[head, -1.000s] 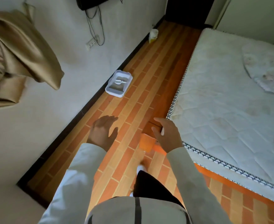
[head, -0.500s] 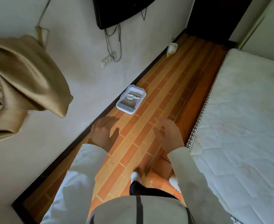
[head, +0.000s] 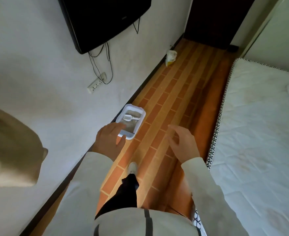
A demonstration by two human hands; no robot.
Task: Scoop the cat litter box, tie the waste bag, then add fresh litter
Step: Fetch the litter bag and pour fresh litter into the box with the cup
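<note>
A white litter box (head: pixel 141 120) stands on the brick-patterned floor against the left wall, with grey litter in it. A white slotted scoop (head: pixel 129 118) lies across the litter. My left hand (head: pixel 109 140) hangs in front of me with relaxed fingers, overlapping the box's near corner in view but well above it. My right hand (head: pixel 183 143) is held out over the floor to the right of the box, fingers loosely spread, holding nothing.
A white mattress (head: pixel 259 133) fills the right side, leaving a narrow floor strip. A small pale bag (head: pixel 170 57) sits by the wall farther on. A dark screen (head: pixel 106 19), cables and a power strip (head: pixel 96 84) hang on the left wall. Beige cloth (head: pixel 9 147) hangs at left.
I have walked forward along the floor strip. The litter box is now closer, just beyond my left hand. Both hands stayed out in front, holding nothing.
</note>
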